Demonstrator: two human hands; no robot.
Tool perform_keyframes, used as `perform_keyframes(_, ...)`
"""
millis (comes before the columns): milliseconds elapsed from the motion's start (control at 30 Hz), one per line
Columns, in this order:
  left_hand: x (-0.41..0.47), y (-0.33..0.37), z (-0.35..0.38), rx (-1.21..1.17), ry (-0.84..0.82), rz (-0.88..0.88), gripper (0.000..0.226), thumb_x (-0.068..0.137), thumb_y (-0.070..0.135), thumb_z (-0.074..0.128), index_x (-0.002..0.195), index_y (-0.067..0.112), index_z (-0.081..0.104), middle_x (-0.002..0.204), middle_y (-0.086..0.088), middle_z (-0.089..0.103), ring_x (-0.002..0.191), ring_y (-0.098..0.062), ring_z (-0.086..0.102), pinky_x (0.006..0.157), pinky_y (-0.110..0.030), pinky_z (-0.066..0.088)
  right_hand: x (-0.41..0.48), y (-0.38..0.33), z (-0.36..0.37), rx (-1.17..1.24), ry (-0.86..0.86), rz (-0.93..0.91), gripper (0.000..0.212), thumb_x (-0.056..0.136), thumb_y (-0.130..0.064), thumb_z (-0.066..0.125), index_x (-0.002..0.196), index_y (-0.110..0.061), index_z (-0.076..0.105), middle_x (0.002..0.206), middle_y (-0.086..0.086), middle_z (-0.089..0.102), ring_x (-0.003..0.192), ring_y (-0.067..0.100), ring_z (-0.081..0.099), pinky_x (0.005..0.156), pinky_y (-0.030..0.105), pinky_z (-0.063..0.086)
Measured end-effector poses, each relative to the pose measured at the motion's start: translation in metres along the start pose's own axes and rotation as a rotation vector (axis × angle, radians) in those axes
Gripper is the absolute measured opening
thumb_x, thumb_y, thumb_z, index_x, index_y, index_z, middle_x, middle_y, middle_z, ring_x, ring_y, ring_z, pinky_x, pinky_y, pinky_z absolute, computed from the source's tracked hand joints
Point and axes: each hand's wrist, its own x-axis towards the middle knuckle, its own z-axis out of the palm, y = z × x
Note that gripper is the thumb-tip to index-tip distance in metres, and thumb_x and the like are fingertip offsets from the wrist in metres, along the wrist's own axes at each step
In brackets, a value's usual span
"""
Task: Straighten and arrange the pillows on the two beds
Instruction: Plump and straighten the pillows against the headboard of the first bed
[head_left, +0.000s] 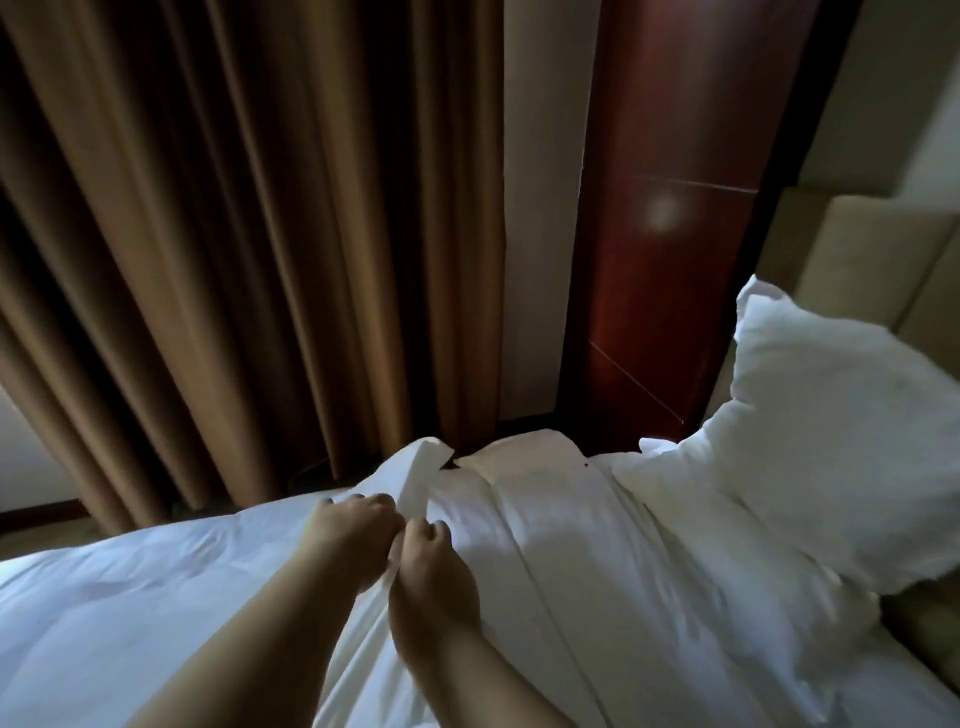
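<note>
A white bed (130, 597) fills the lower half of the head view. A raised fold of white bed linen (421, 467) runs up between my two hands. My left hand (353, 530) is closed on its left side and my right hand (431, 561) is closed on its right side, knuckles almost touching. A plump white pillow (831, 441) leans tilted against the beige padded headboard (872, 260) at the right, apart from both hands. The linen to the right of my hands (597, 545) is creased in long ridges.
Brown curtains (234, 234) hang close behind the bed's far edge. A dark red wooden panel (670, 234) stands at the far corner beside the headboard. A strip of floor (41, 525) shows at the far left.
</note>
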Motion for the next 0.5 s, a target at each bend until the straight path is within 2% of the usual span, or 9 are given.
perform_keyframes(100, -0.023, -0.001, -0.035, -0.022, 0.21, -0.015, 0.021, 0.093, 0.036, 0.047, 0.11, 0.035, 0.059, 0.122, 0.015, 0.054, 0.121, -0.012, 0.05, 0.084, -0.034, 0.039, -0.015, -0.021, -0.049, -0.083, 0.041, -0.044, 0.029, 0.099, -0.013, 0.034, 0.126, -0.007, 0.044, 0.132, 0.013, 0.047, 0.112, 0.03, 0.057, 0.091, 0.036, 0.046)
perform_keyframes(233, -0.061, 0.011, -0.092, -0.017, 0.408, -0.009, 0.021, 0.09, 0.019, 0.051, 0.104, 0.031, 0.061, 0.113, 0.014, 0.061, 0.117, -0.008, 0.052, 0.084, -0.031, 0.034, -0.053, -0.046, -0.117, -0.241, 0.169, -0.125, 0.028, 0.1, -0.015, 0.039, 0.126, -0.008, 0.045, 0.133, 0.014, 0.047, 0.111, 0.032, 0.059, 0.089, 0.037, 0.047)
perform_keyframes(333, -0.097, 0.026, -0.142, 0.034, 0.539, -0.007, 0.023, 0.087, 0.015, 0.053, 0.104, 0.029, 0.061, 0.106, 0.009, 0.065, 0.11, -0.012, 0.057, 0.086, -0.032, 0.035, -0.087, -0.063, -0.171, -0.325, 0.273, -0.139, 0.029, 0.1, -0.015, 0.036, 0.127, -0.007, 0.045, 0.132, 0.014, 0.047, 0.111, 0.035, 0.059, 0.086, 0.039, 0.047)
perform_keyframes(500, -0.164, 0.059, -0.223, 0.01, 0.826, 0.039, 0.02, 0.09, 0.013, 0.053, 0.108, 0.021, 0.06, 0.103, 0.002, 0.067, 0.099, -0.019, 0.064, 0.087, -0.033, 0.036, -0.152, -0.09, -0.266, -0.432, 0.509, -0.153, 0.021, 0.096, -0.013, 0.038, 0.113, -0.008, 0.05, 0.119, 0.012, 0.051, 0.104, 0.038, 0.059, 0.074, 0.039, 0.043)
